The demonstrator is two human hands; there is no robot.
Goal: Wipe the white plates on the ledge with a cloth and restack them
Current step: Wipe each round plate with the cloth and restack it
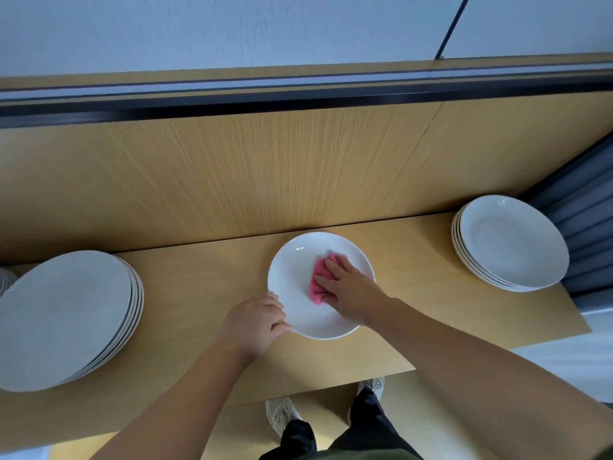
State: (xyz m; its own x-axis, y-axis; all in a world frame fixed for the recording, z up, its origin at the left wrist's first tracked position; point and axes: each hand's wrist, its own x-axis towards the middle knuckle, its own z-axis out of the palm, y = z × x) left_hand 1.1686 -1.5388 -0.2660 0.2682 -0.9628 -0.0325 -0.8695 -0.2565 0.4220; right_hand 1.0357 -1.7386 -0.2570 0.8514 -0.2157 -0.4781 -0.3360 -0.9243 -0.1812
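Note:
A single white plate (298, 277) lies flat on the wooden ledge (205, 280) in the middle of the view. My right hand (351, 290) presses a pink cloth (320, 280) onto the plate's right half, fingers laid flat over it. My left hand (257, 322) pinches the plate's near-left rim with curled fingers. A stack of several white plates (66, 313) stands at the left. Another stack of white plates (512, 244) stands at the far right of the ledge.
A wooden panel (265, 167) rises directly behind the ledge, topped by a dark rail. Grey pleated fabric (583, 207) hangs beside the right stack. The ledge's near edge runs just above my feet (282, 413) on the floor.

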